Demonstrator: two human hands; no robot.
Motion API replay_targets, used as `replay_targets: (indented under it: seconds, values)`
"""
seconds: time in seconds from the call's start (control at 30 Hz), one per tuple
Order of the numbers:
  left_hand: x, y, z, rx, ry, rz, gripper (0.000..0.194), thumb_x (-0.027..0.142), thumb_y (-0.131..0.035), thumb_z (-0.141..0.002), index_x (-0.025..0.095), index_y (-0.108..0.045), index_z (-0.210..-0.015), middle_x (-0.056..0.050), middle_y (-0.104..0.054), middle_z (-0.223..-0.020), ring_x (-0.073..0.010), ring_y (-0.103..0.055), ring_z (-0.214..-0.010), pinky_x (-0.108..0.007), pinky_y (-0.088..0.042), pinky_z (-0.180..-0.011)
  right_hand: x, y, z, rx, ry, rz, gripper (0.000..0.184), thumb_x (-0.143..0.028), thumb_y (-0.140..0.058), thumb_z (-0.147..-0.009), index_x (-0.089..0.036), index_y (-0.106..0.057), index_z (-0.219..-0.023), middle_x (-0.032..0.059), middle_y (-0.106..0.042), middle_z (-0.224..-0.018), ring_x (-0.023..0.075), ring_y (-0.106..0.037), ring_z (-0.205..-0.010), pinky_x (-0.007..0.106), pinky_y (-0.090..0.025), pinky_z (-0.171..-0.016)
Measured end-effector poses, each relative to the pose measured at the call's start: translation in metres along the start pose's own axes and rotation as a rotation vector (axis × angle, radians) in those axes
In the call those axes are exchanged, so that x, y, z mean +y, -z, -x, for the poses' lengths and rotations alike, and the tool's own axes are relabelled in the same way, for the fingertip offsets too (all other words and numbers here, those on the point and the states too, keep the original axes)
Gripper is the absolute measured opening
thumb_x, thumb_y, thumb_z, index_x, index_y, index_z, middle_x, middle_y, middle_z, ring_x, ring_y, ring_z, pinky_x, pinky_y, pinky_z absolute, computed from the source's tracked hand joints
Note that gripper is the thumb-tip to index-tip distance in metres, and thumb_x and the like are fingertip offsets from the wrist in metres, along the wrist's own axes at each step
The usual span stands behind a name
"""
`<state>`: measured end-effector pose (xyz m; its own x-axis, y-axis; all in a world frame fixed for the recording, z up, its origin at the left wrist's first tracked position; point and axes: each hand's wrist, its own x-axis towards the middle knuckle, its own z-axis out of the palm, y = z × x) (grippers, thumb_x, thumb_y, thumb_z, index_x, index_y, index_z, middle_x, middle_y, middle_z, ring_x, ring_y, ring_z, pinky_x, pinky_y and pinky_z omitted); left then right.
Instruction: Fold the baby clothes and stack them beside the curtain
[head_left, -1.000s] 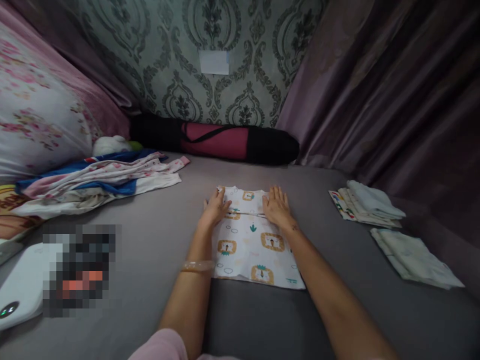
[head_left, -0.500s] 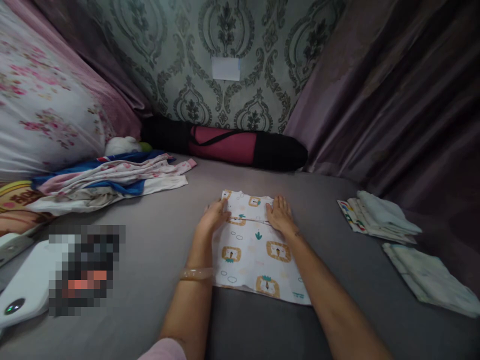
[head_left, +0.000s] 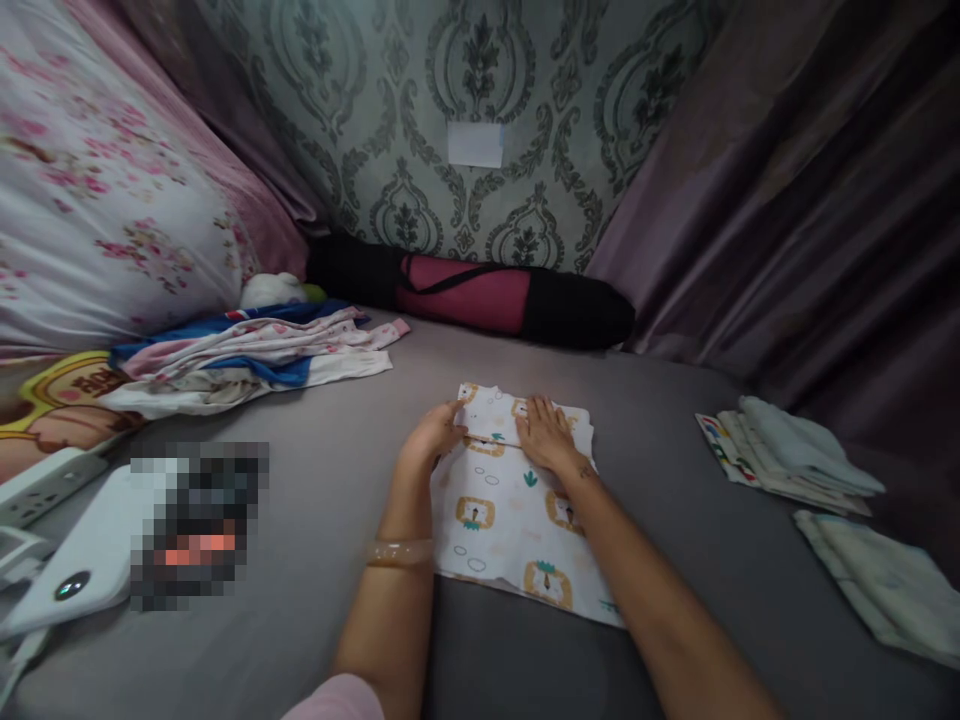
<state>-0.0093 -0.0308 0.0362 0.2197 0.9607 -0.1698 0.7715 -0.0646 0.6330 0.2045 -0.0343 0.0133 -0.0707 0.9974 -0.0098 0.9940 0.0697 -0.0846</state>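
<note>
A white cloth (head_left: 491,480) with orange lion faces and green leaves lies flat on the grey sheet, its far part folded over toward me. At the left end of the fold is my left hand (head_left: 436,432), with thumb and fingers closed on the cloth's edge. My right hand (head_left: 547,434) presses flat on the folded strip, right of its middle, fingers stretched out. Beneath that palm the print is hidden.
Folded cloths (head_left: 802,455) lie at the right, with another folded cloth (head_left: 885,580) nearer. Crumpled clothes (head_left: 255,355) are at the left, beyond a white power bank (head_left: 94,545) and a power strip (head_left: 52,485). A black and red long bag (head_left: 469,300) lies along the wall.
My right hand has slid left from the fold's right edge onto the folded strip, uncovering that corner. My left hand stays at the left edge. The whole view has shifted slightly.
</note>
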Motion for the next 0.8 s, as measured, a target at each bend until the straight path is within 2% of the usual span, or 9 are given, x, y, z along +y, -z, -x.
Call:
replay_targets:
  seconds: [0.13,0.27,0.37,0.57,0.67,0.8]
  values:
    - [0.002,0.003,0.002,0.052,0.016,-0.009,0.043,0.009,-0.043,-0.083,0.013,-0.060,-0.123,-0.013,-0.068,-0.114,-0.0237,-0.061,-0.108,-0.030,-0.046,-0.089,-0.028,0.004,-0.009,0.118,0.103,-0.001,0.060,-0.033,-0.025,-0.096,-0.003,-0.027,-0.147,0.0143,-0.023,-0.155,0.0250,-0.014,-0.144,0.041,-0.005,-0.116]
    - [0.001,0.003,0.002,0.056,0.008,0.007,0.042,0.005,-0.042,-0.081,0.014,-0.062,-0.116,-0.013,-0.068,-0.114,-0.0227,-0.061,-0.108,-0.028,-0.045,-0.089,-0.054,-0.009,-0.014,0.062,0.191,-0.041,0.061,-0.037,-0.022,-0.097,-0.003,-0.026,-0.148,0.0136,-0.022,-0.155,0.0245,-0.015,-0.144,0.040,-0.007,-0.116]
    - [0.000,0.004,0.001,0.078,0.059,-0.016,0.040,0.004,-0.043,-0.079,0.013,-0.063,-0.113,-0.015,-0.068,-0.112,-0.0227,-0.061,-0.107,-0.028,-0.045,-0.088,-0.057,-0.018,-0.013,0.039,0.178,-0.042,0.060,-0.036,-0.021,-0.097,-0.003,-0.025,-0.148,0.0141,-0.022,-0.155,0.0243,-0.015,-0.143,0.040,-0.007,-0.115]
    - [0.003,0.007,0.000,0.107,0.103,0.029,0.047,0.003,-0.043,-0.077,0.011,-0.058,-0.120,-0.018,-0.063,-0.122,-0.0217,-0.057,-0.116,-0.027,-0.042,-0.093,-0.061,-0.006,-0.016,-0.011,0.163,-0.080,0.060,-0.032,-0.027,-0.096,0.000,-0.028,-0.146,0.0162,-0.025,-0.154,0.0267,-0.017,-0.143,0.043,-0.008,-0.115]
    - [0.001,0.008,0.000,0.145,0.137,0.054,0.052,0.002,-0.041,-0.077,0.008,-0.053,-0.128,-0.021,-0.058,-0.129,-0.0227,-0.054,-0.121,-0.028,-0.040,-0.096,-0.076,-0.002,-0.021,0.058,0.173,-0.124,0.057,-0.031,-0.027,-0.096,-0.002,-0.031,-0.145,0.0160,-0.025,-0.154,0.0262,-0.016,-0.143,0.044,-0.007,-0.115]
    - [-0.006,0.008,-0.001,0.215,0.175,0.088,0.051,0.007,-0.043,-0.080,0.006,-0.051,-0.130,-0.022,-0.058,-0.128,-0.0241,-0.055,-0.120,-0.029,-0.041,-0.096,-0.098,-0.013,-0.025,0.101,0.217,-0.181,0.058,-0.033,-0.025,-0.097,-0.002,-0.029,-0.146,0.0163,-0.026,-0.154,0.0249,-0.016,-0.143,0.043,-0.008,-0.115]
